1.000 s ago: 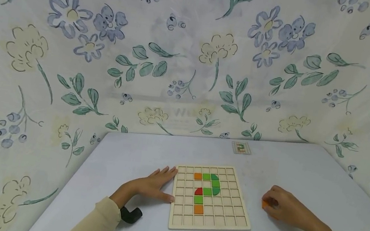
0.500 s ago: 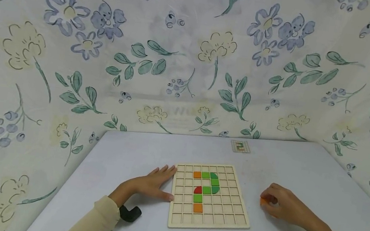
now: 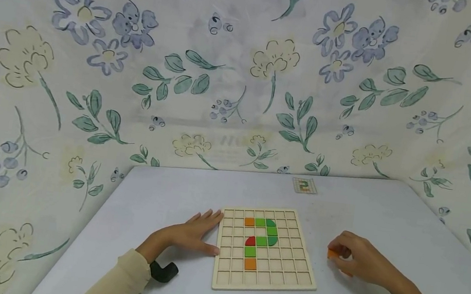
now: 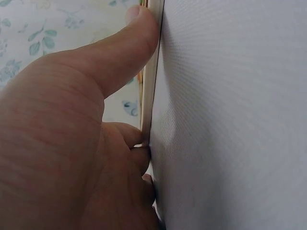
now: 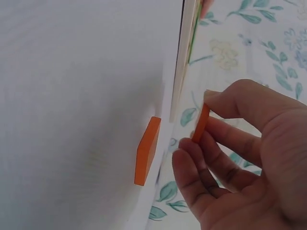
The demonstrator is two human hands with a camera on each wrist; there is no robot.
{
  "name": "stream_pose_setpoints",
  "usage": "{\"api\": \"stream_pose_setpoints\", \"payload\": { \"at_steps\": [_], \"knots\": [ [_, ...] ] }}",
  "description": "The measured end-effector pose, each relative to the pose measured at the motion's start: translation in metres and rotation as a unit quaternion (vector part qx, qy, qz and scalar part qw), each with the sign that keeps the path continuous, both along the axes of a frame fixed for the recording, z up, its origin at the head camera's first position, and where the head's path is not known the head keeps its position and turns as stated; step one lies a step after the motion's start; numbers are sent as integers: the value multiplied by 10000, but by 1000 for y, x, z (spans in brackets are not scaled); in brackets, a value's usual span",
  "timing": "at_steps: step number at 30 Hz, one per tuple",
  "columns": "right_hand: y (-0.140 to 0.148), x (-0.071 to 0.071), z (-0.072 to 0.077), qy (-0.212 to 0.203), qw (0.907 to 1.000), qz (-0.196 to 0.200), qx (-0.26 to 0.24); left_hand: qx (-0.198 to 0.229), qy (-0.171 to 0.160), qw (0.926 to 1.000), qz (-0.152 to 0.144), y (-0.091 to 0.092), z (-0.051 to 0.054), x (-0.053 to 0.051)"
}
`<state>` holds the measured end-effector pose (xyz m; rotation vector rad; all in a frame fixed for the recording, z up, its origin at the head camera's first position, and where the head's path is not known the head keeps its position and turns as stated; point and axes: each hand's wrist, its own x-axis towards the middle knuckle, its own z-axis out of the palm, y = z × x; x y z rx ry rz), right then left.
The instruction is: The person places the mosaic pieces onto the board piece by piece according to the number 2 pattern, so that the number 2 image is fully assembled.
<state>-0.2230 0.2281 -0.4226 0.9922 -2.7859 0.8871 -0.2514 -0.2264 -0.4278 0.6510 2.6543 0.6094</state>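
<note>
A pale wooden grid board (image 3: 286, 271) lies on the table, with orange, green and red tiles set in some of its squares. My left hand (image 3: 191, 234) rests at the board's left side; its fingers are spread, and thumb and fingertips touch the edge. To the right of the board, my right hand (image 3: 363, 258) pinches an orange tile (image 5: 202, 123) between thumb and fingers, a little above the table. A second orange tile (image 5: 147, 151) lies on the tabletop under this hand; in the head view the hand hides most of it.
A small card (image 3: 303, 186) printed with a coloured grid pattern lies near the table's far edge. Behind the white table (image 3: 195, 191) hangs a floral cloth (image 3: 233, 93). Each wrist wears a black device (image 3: 163, 272).
My right hand has lifted slightly with one orange tile, and a second orange tile now shows beneath it. My left hand stays against the board. The head view has shifted slightly.
</note>
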Motion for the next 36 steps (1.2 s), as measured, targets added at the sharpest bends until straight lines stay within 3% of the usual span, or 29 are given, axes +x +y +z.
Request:
{"api": "stream_pose_setpoints", "payload": {
  "at_steps": [16, 36],
  "knots": [
    [-12, 0, 13, -223, 9993, 294, -111, -36, -40, 9999, 106, -2, 1, 0],
    [-49, -5, 22, 86, 9979, 617, -158, -52, 14, 10000, 83, 0, -2, -1]
  ]
}}
